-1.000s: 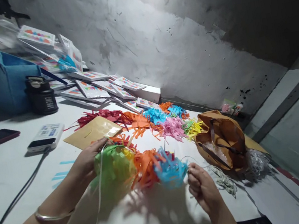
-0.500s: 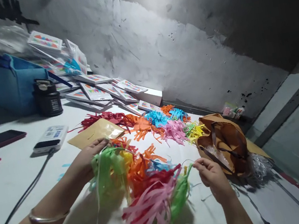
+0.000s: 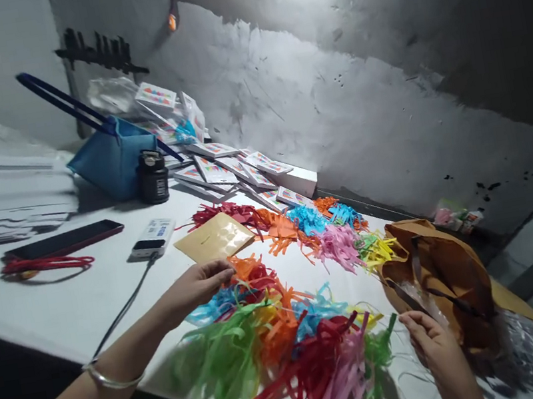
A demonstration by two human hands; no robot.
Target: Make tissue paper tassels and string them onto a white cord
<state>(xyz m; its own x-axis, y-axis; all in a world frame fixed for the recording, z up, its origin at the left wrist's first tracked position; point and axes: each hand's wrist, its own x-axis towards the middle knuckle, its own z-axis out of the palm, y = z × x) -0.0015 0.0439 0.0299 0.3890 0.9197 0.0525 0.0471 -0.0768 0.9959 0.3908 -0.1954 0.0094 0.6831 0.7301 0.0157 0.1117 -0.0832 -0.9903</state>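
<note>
A garland of paper tassels (image 3: 316, 353) in green, orange, blue, red and pink hangs between my hands over the table's near edge. My left hand (image 3: 206, 282) has its fingers pressed together at an orange tassel (image 3: 246, 268) at the garland's left end; what exactly sits in the pinch is hidden. At the right end, next to a dark green tassel (image 3: 378, 345), my right hand (image 3: 433, 341) is closed in a pinch on the garland's thin string. A second row of coloured tassels (image 3: 337, 247) lies behind, beyond a strip of white tabletop (image 3: 297, 265).
A brown envelope (image 3: 214, 237), a power bank (image 3: 152, 238) with a cable, a phone (image 3: 65, 241) and a black bottle (image 3: 153, 177) lie or stand at left. Printed packs (image 3: 236, 170) are piled behind beside a blue bag (image 3: 113, 159). A brown bag (image 3: 447, 285) stands at right.
The view has turned left, so things sit farther right. My left hand has gone from the green tassels to the orange end. More of the garland now shows, spread wider between my hands.
</note>
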